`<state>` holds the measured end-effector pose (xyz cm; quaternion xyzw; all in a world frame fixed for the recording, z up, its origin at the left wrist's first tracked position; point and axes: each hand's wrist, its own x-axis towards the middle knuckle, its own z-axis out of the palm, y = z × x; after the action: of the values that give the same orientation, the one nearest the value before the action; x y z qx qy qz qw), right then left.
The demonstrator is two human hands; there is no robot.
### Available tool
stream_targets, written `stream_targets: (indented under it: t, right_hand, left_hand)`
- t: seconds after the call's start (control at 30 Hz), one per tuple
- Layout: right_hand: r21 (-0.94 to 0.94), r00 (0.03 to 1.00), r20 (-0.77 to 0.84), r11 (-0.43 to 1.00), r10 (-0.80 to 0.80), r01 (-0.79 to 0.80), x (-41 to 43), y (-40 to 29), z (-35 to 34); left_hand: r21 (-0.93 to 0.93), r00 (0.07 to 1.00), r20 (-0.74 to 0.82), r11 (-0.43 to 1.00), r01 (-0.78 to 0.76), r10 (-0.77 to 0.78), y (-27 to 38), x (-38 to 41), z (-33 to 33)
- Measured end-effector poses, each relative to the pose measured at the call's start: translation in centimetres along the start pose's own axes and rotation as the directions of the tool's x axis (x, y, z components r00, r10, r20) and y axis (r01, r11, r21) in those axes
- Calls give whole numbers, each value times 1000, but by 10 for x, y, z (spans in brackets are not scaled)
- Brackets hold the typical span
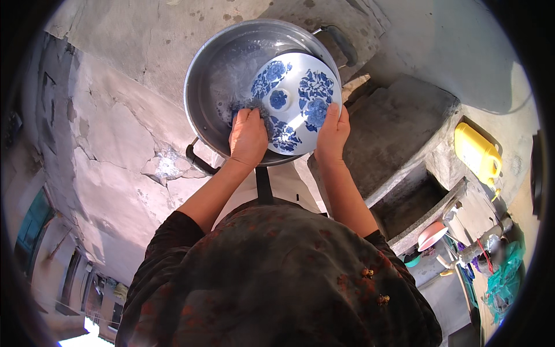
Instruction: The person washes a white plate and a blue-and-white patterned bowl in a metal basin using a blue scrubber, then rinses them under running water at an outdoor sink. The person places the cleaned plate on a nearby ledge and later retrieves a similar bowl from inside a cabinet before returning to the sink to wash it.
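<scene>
A round white lid (299, 117) with blue flower patterns and a low round knob (279, 99) tilts over the right side of a large metal pan (204, 69). My right hand (333, 134) grips its rim at the lower right, thumb on the patterned face. My left hand (248, 138) is closed on a dark grey scrubber (261, 113), which meets the lid's left edge. The hand hides part of the scrubber. Soapy water (232, 82) with bubbles lies in the pan to the left of the lid.
Two dark loop handles (342, 45) stick out from the pan. Cracked concrete (117, 143) spreads to the left. On the right are a stone trough (407, 204), a yellow jug (477, 152), a pink bowl (432, 236) and a green plastic bag (503, 277).
</scene>
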<state>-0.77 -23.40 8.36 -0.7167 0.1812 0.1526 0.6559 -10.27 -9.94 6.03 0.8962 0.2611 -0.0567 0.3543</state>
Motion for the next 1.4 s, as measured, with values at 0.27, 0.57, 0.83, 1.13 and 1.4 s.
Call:
stream_targets:
  t: [0.27, 0.57, 0.83, 1.13, 1.4]
  right_hand:
    - [-39, 999, 12, 998, -44, 45, 4, 7, -4]
    - [-127, 998, -27, 991, -48, 44, -5, 7, 3]
    - [-162, 996, -20, 984, -84, 79, 0, 9, 2]
    - [-272, 988, -32, 953, -150, 135, -4, 2, 4]
    - [-291, 982, -44, 942, -184, 164, -6, -3, 5]
  left_hand:
    - [59, 859, 22, 858, -511, 511, 85, 25, -11]
    - [249, 927, 292, 955, 164, -235, 28, 153, -19]
    - [-167, 934, 351, 977, 130, -64, 5, 115, -24]
    - [196, 973, 225, 980, 11, -56, 45, 150, -8]
    - [218, 960, 234, 970, 104, -155, 51, 163, -9]
